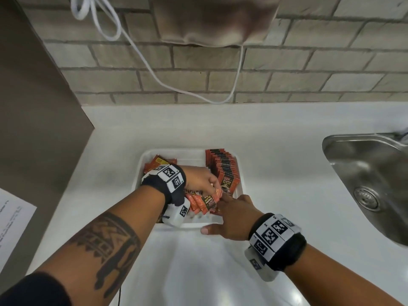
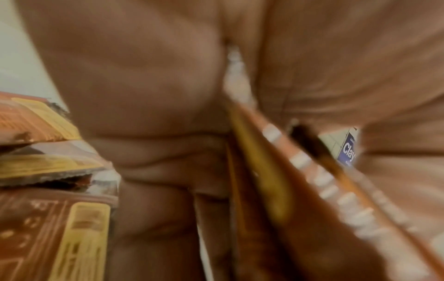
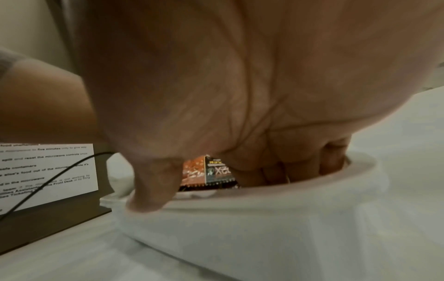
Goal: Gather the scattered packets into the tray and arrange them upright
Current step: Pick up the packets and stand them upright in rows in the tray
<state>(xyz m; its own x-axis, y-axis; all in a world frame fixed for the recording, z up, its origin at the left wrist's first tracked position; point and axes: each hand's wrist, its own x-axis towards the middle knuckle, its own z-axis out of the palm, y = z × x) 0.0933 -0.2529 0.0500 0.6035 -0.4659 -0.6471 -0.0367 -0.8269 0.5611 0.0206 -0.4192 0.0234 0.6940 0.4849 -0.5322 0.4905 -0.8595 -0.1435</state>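
A few light, floppy, slippery packets [image 1: 204, 200] are pinched by the left hand [image 1: 199, 180] inside the tray [image 1: 239, 186], best gripped by the edges, while the right hand's [image 1: 235, 214] grip can't be made out.

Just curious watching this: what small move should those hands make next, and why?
Probably stand the orange packets that the left hand grips against the upright row in the white plastic tray; they lean sideways, and the right hand steadies the tray's rim.
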